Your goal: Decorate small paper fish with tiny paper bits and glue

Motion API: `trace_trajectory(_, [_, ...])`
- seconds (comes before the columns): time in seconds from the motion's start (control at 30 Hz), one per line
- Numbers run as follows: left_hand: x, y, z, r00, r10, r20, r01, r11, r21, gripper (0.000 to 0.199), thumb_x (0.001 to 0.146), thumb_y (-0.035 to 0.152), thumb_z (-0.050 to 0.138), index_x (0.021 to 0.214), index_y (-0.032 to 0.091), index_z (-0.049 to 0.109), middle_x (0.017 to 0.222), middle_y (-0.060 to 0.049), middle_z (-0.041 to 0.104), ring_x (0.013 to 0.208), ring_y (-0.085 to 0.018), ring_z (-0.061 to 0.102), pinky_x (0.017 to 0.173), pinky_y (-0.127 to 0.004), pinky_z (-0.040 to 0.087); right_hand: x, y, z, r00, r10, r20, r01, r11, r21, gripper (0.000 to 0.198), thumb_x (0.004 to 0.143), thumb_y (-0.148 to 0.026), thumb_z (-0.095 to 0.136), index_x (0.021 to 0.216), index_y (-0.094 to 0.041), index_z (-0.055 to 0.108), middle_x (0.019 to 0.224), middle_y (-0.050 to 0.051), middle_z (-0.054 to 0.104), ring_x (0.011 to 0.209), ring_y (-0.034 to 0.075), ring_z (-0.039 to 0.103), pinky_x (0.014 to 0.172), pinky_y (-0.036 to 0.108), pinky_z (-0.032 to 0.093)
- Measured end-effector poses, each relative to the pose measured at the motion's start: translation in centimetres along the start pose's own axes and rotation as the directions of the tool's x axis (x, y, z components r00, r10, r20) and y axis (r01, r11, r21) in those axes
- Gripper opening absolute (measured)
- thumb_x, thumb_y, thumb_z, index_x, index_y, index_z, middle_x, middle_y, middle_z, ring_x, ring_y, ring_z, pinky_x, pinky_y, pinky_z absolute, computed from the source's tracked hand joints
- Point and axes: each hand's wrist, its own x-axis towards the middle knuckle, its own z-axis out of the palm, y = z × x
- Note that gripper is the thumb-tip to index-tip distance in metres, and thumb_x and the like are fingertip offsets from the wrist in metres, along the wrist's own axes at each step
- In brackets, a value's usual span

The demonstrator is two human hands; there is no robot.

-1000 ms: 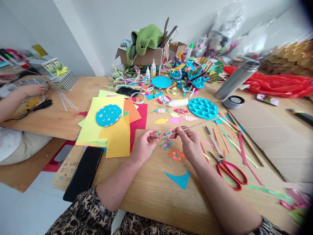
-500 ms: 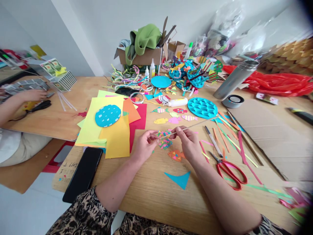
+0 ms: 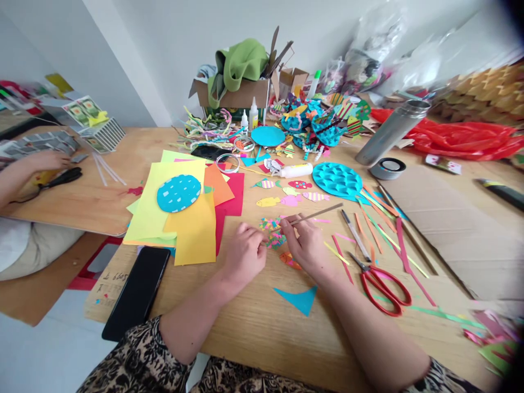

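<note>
- Thin brown stick (image 3: 321,213): gripped in the right hand (image 3: 305,243), thumb closed against the fingers. One end slants left over the paper confetti (image 3: 270,224); the other extends right, past the knuckles.
- Left hand (image 3: 243,254): fingers curled inward, beside the confetti. From where I stand, I cannot tell whether they hold anything.
- Confetti: multicoloured bits, lying between the two sets of fingertips and slightly beyond them.
- Orange paper fish (image 3: 290,261): on the near side of the right fingertips, partly covered by that hand.
- Blue paper offcut (image 3: 298,300): curved along one edge; nearer the person than the fingers of either hand.
- Six paper fish (image 3: 268,202): grouped just beyond the right fingers, in assorted colours and patterns.
- White glue bottle (image 3: 297,171): lying on its side, beyond the six fish.
- Blue scalloped disc (image 3: 338,180): beyond the right fingers, to their right.
- Pen (image 3: 356,234) and red-handled scissors (image 3: 385,289): right of the right fingers; the scissors lie closer to the person.
- Coloured paper sheets (image 3: 194,234): stacked left of the left fingers, bearing a blue oval (image 3: 179,194) with pale patches.
- Black smartphone (image 3: 137,295): left of the left fingers, on the near side.
- Co-worker's hand (image 3: 51,161): far left of the left fingers, at the adjoining table.
</note>
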Motion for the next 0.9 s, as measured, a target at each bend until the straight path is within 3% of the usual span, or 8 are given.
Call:
trace_trajectory(0.17, [-0.1,0.1,0.2,1.0,0.025,0.02,-0.025,0.999,0.043,0.026,0.07,-0.005,0.053,0.077,0.016,0.065,0.079,-0.004,0.069,0.087,-0.022,0.055,0.077,-0.035,0.05,0.0,0.2,0.4,0.996,-0.091,0.002,0.091,0.992,-0.085,0.023,0.096,-0.022,0.045,0.075,-0.021,0.053,0.079,0.008,0.068,0.076,0.022,0.062,0.069,0.034,0.045])
trace_trajectory(0.47, [-0.3,0.1,0.2,0.999,0.044,0.023,-0.045,0.997,0.056,0.026,0.071,-0.004,0.053,0.078,0.017,0.065,0.079,-0.004,0.069,0.087,-0.022,0.055,0.077,-0.035,0.051,0.0,0.3,0.7,0.993,-0.109,0.039,0.114,0.984,-0.138,0.02,0.096,-0.021,0.046,0.077,-0.022,0.054,0.078,0.007,0.068,0.075,0.022,0.061,0.07,0.034,0.045])
trace_trajectory(0.67, [-0.4,0.2,0.4,0.996,0.084,-0.011,-0.083,0.995,0.051,0.028,0.069,-0.006,0.051,0.078,0.016,0.065,0.078,-0.004,0.069,0.086,-0.022,0.054,0.076,-0.035,0.051,0.0,0.1,-0.3,0.998,0.059,0.005,-0.059,0.998,0.009,0.025,0.097,-0.028,0.044,0.076,-0.021,0.057,0.077,0.006,0.067,0.073,0.02,0.063,0.068,0.032,0.044])
trace_trajectory(0.77, [-0.5,0.4,0.5,0.993,0.119,-0.014,-0.119,0.992,0.048,0.029,0.07,-0.006,0.05,0.079,0.016,0.066,0.079,-0.004,0.069,0.087,-0.023,0.054,0.077,-0.036,0.051,0.2,-0.2,-1.6,0.983,0.181,-0.004,-0.18,0.979,0.091,0.028,0.097,-0.033,0.044,0.076,-0.02,0.059,0.076,0.004,0.067,0.071,0.018,0.064,0.066,0.03,0.044])
trace_trajectory(0.9, [-1.1,1.0,0.6,0.977,0.211,0.03,-0.212,0.977,0.035,0.031,0.069,-0.005,0.051,0.086,0.014,0.067,0.086,-0.006,0.069,0.09,-0.023,0.052,0.081,-0.038,0.052,-0.5,-0.2,-3.8,0.971,0.238,0.024,-0.239,0.964,0.119,0.028,0.096,-0.032,0.044,0.075,-0.02,0.059,0.073,0.003,0.066,0.068,0.016,0.064,0.063,0.028,0.044])
